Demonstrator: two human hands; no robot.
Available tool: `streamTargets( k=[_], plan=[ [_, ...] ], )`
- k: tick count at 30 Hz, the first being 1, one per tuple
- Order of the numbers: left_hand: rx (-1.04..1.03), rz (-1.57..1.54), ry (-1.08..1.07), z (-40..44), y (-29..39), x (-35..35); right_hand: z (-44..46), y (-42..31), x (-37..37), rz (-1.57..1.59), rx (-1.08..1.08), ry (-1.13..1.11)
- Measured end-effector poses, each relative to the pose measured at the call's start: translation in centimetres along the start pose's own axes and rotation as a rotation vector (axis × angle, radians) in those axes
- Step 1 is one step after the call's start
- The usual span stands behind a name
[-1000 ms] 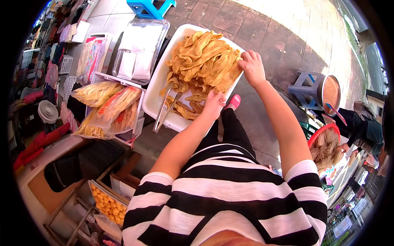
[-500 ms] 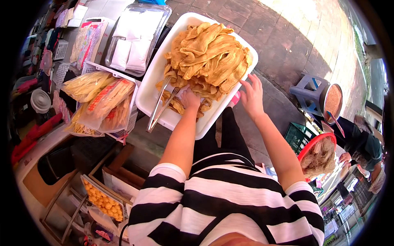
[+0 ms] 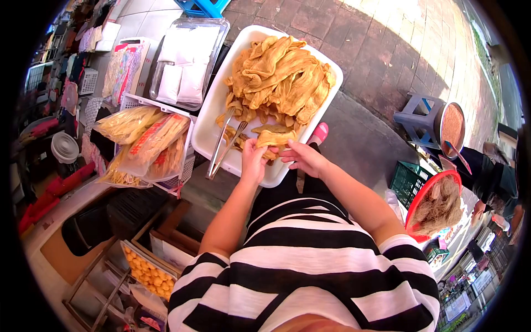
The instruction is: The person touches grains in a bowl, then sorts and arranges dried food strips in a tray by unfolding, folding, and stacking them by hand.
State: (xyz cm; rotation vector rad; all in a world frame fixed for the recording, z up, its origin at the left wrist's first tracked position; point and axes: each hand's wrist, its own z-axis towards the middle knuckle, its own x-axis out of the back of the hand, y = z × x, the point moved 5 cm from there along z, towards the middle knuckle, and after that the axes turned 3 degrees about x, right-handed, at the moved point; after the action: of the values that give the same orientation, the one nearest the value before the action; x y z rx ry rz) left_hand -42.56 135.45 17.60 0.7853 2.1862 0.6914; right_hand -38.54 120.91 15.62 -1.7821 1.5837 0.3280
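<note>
A large white tub (image 3: 213, 130) holds a heap of golden-brown, wrinkled, soft pieces (image 3: 282, 77) that look like pickled vegetable. Over its near end, one such pickled vegetable piece (image 3: 276, 137) is stretched between my two hands. My left hand (image 3: 254, 160) pinches its left end. At the other end, the thumb and fingers of my right hand (image 3: 305, 157) are closed on it. Metal tongs (image 3: 222, 145) lean over the tub's left rim, just left of my left hand, with their tips among the pieces.
Left of the tub stand a clear tray with white packets (image 3: 185, 61) and a basket of bagged yellow strips (image 3: 146, 141). To the right are a blue-grey stool (image 3: 417, 119), a bowl of reddish-brown grains (image 3: 452, 126), a red basin (image 3: 412, 221) and a green crate (image 3: 406, 180). Another person is at far right.
My left hand has lifted a piece from the tub's near end. My right hand has come from the right rim to take the piece's other end. The view has shifted slightly.
</note>
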Motion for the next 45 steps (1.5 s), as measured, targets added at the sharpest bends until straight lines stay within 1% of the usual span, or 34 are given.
streamTargets(
  k=[1,2,4,5,6,7,9,10,13,14,15,16,17,18,19,21,24,27,30,31,33,36,39,42,43,44,45],
  plan=[
    [-0.009,-0.006,-0.023,-0.9,0.7,-0.5,-0.2,-0.5,-1.8,0.167,-0.002,-0.065],
    [-0.018,-0.014,-0.046,-1.4,1.2,-0.7,0.2,-0.8,-2.0,0.216,0.096,-0.023],
    [-0.099,0.323,-0.06,-1.7,1.8,-0.4,1.0,-1.7,-1.9,0.31,0.296,0.063],
    [-0.137,0.49,-0.065,-1.7,1.8,-0.1,1.0,-2.4,-1.3,0.261,0.35,0.129],
    [-0.341,0.893,-0.003,-1.9,2.7,-0.3,0.7,-3.6,-0.7,0.212,0.403,0.198],
    [-0.466,1.104,-0.068,-2.0,2.9,-1.0,0.3,-4.6,-0.1,0.161,0.457,0.267],
    [-0.719,1.522,-0.197,-2.3,3.1,-2.7,-0.2,-5.4,1.0,-0.052,0.472,0.335],
    [-0.719,1.556,-0.211,-2.3,2.3,-3.3,-0.4,-5.7,1.3,-0.157,0.473,0.368],
    [-0.711,1.761,-0.213,-0.9,-0.5,-4.6,-1.2,-6.2,1.6,-0.236,0.495,0.46],
    [-0.616,1.8,-0.218,0.0,-1.1,-4.9,-1.1,-6.9,2.4,-0.257,0.535,0.5],
    [-0.624,1.772,-0.177,0.5,-0.9,-5.5,-0.8,-7.8,3.4,-0.274,0.573,0.541],
    [-0.627,1.746,-0.14,0.8,-0.6,-6.2,-0.8,-9.1,4.0,-0.273,0.636,0.533],
    [-0.626,1.721,-0.107,1.0,-0.1,-6.6,1.3,-9.5,6.9,-0.313,0.665,0.524],
    [-0.529,1.695,-0.142,1.4,0.0,-6.9,0.4,-11.5,6.4,-0.445,0.63,0.567],
    [-0.572,1.623,-0.125,1.6,-0.2,-6.9,0.8,-12.5,7.0,-0.447,0.635,0.572],
    [-0.659,1.477,-0.085,2.3,-0.9,-6.7,2.0,-13.6,8.7,-0.443,0.538,0.547],
    [-0.462,1.277,-0.029,6.4,-5.4,-0.9,3.5,-13.1,11.0,-0.386,0.49,0.621],
    [-0.248,1.314,0.174,9.1,-6.9,4.4,3.2,-12.0,10.8,-0.231,0.535,0.617],
    [-0.168,1.607,0.168,10.5,-7.6,5.8,2.0,-10.3,10.4,-0.29,0.558,0.706],
    [-0.192,1.67,0.144,10.9,-8.2,5.9,1.5,-9.7,10.5,-0.319,0.565,0.744],
    [-0.249,1.79,0.093,11.4,-8.7,5.1,0.7,-8.3,10.5,-0.271,0.555,0.705],
    [-0.061,2.053,0.041,11.9,-9.2,4.0,-1.2,-6.7,10.3,-0.297,0.513,0.726],
    [0.11,2.202,-0.06,12.4,-10.0,5.5,-2.6,-5.1,10.6,-0.34,0.468,0.675],
    [0.158,2.114,-0.053,10.9,-9.8,7.0,-3.2,-3.7,10.7,-0.402,0.424,0.663],
    [0.224,1.97,-0.069,10.4,-9.5,7.5,-3.3,-3.1,10.8,-0.41,0.415,0.656],
    [0.286,1.825,-0.083,9.8,-9.0,8.0,-3.2,-2.6,10.7,-0.382,0.462,0.659],
    [0.342,1.681,-0.096,9.3,-8.3,8.4,-3.0,-2.2,10.2,-0.363,0.423,0.626]
  ],
)
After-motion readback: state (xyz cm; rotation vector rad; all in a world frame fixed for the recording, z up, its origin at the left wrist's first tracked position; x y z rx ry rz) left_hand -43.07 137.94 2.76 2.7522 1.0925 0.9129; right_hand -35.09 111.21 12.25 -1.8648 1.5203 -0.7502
